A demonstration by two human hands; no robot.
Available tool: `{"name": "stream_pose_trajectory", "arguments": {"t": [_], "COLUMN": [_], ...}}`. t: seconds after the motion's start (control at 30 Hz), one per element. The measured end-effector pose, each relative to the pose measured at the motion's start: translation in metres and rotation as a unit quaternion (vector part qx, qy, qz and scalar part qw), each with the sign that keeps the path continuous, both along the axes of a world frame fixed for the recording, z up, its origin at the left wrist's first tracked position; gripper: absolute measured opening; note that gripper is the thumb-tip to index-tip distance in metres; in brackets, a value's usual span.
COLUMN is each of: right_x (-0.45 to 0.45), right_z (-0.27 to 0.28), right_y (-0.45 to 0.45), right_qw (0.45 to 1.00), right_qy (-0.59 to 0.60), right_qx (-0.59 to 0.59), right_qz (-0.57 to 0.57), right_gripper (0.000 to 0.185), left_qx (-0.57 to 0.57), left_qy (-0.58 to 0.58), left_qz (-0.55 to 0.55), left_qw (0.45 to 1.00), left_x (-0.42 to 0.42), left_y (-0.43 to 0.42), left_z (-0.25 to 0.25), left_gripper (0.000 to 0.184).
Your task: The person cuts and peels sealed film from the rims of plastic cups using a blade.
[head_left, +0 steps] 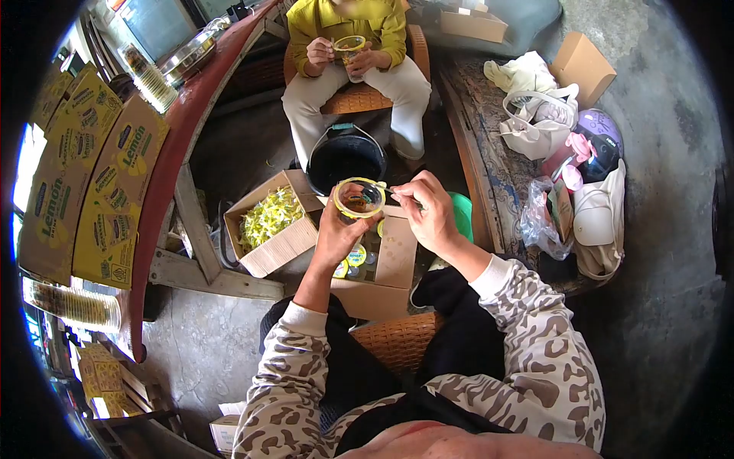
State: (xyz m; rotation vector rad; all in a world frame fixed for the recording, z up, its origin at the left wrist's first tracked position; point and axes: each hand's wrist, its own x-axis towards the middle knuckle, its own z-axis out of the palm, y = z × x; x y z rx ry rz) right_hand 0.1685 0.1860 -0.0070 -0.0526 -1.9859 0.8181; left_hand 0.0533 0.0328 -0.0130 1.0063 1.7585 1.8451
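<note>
My left hand (341, 232) is wrapped round a clear plastic cup (359, 206) with a yellow rim, its open top tilted toward me. My right hand (430, 213) pinches a thin, dark tool (393, 191), whose tip meets the right side of the cup's rim; its exact kind is too small to make out. Below the cup stands an open cardboard box (375, 297) holding several cups with printed yellow-green lids (356, 255). Left of that, another cardboard box (264, 264) is heaped with yellow-green lid scraps (271, 218).
A black bucket (348, 157) stands between me and a seated person (359, 53), who holds a similar cup (349, 46). Printed lemon cartons (118, 199) and stacked cups (149, 80) line the red-edged table (191, 115) at left. Bags (539, 118) lie on the bench at right.
</note>
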Motion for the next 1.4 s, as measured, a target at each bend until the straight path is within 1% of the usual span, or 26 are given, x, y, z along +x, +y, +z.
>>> {"name": "stream_pose_trajectory", "arguments": {"t": [0.13,0.2,0.23,0.3,0.33,0.37,0.43,0.47,0.53,0.57,0.6,0.67,0.73,0.8,0.83,0.87,0.97,1.13,1.2,1.27,1.33,1.37,1.4], "right_x": [0.000,-0.003,-0.003,-0.003,-0.003,-0.004,-0.008,-0.010,-0.010,-0.009,-0.008,-0.007,-0.003,-0.002,-0.002,-0.002,-0.002,-0.009,-0.009,-0.006,-0.004,-0.005,-0.006], "right_z": [-0.006,-0.010,-0.009,-0.006,-0.007,-0.012,-0.025,-0.031,-0.035,-0.038,-0.040,-0.045,-0.045,-0.058,-0.062,-0.070,-0.080,-0.139,-0.178,-0.220,-0.253,-0.256,-0.258], "right_y": [0.000,0.001,0.002,0.004,0.006,0.010,0.017,0.020,0.021,0.021,0.020,0.018,0.011,0.010,0.010,0.010,0.008,0.020,0.027,0.029,0.028,0.023,0.017], "right_qw": [1.000,0.999,0.999,0.995,0.995,0.994,0.989,0.990,0.982,0.976,0.976,0.960,0.947,0.941,0.927,0.927,0.864,0.843,0.859,0.859,0.841,0.840,0.811], "right_qy": [-0.030,-0.023,-0.022,-0.047,-0.046,-0.068,-0.108,-0.105,-0.175,-0.205,-0.202,-0.278,-0.315,-0.324,-0.357,-0.355,-0.490,-0.509,-0.466,-0.458,-0.498,-0.495,-0.541], "right_qx": [0.007,-0.049,-0.046,-0.092,-0.088,-0.089,-0.103,-0.098,-0.071,-0.079,-0.075,0.018,0.053,0.085,0.097,0.102,0.092,0.138,0.183,0.206,0.198,0.206,0.201], "right_qz": [-0.001,0.009,0.011,0.007,0.010,0.003,-0.003,0.001,-0.004,0.003,0.006,0.013,0.027,0.055,0.063,0.064,0.072,0.105,0.111,0.103,0.077,0.084,0.097], "right_gripper": [0.015,0.016,0.016,0.016,0.016,0.017,0.015,0.015,0.013,0.007,0.007,0.004,0.005,0.005,0.006,0.006,0.008,0.011,0.007,0.007,0.010,0.010,0.011], "left_qx": [0.009,0.010,-0.001,-0.009,-0.010,-0.011,-0.021,-0.036,-0.047,-0.037,-0.027,-0.051,-0.045,-0.033,-0.036,-0.039,-0.050,-0.070,-0.074,-0.073,-0.066,-0.014,-0.013], "left_qy": [0.002,0.013,0.010,0.008,-0.020,-0.048,-0.039,-0.033,-0.016,-0.012,-0.010,-0.015,-0.022,-0.033,-0.022,-0.012,0.008,0.005,0.011,0.024,0.020,0.047,0.029], "left_qz": [-0.014,-0.011,-0.002,0.009,0.025,0.041,0.061,0.078,0.087,0.098,0.109,0.115,0.100,0.103,0.109,0.114,0.122,0.113,0.122,0.132,0.138,0.170,0.170], "left_qw": [1.000,1.000,1.000,1.000,0.999,0.998,0.997,0.996,0.995,0.994,0.994,0.992,0.994,0.994,0.993,0.993,0.991,0.991,0.990,0.988,0.988,0.984,0.985], "left_x": [0.000,-0.001,0.000,0.000,-0.001,-0.002,-0.003,-0.004,-0.003,-0.002,-0.001,0.001,0.001,0.001,0.002,0.002,0.001,0.005,0.003,0.001,0.000,-0.002,-0.002], "left_y": [0.001,0.000,0.000,0.000,0.002,0.002,0.003,0.002,0.001,0.002,0.002,0.000,-0.002,-0.004,-0.004,-0.004,-0.002,-0.002,-0.003,-0.005,-0.009,-0.005,-0.005], "left_z": [-0.002,0.000,0.000,-0.001,-0.005,-0.008,-0.009,-0.008,-0.006,-0.007,-0.006,-0.003,-0.003,-0.007,-0.007,-0.008,-0.014,-0.004,-0.003,-0.003,0.002,-0.009,-0.008], "left_gripper": [0.056,0.056,0.054,0.051,0.050,0.049,0.049,0.048,0.050,0.049,0.048,0.049,0.050,0.048,0.048,0.048,0.049,0.048,0.049,0.052,0.053,0.051,0.050]}}
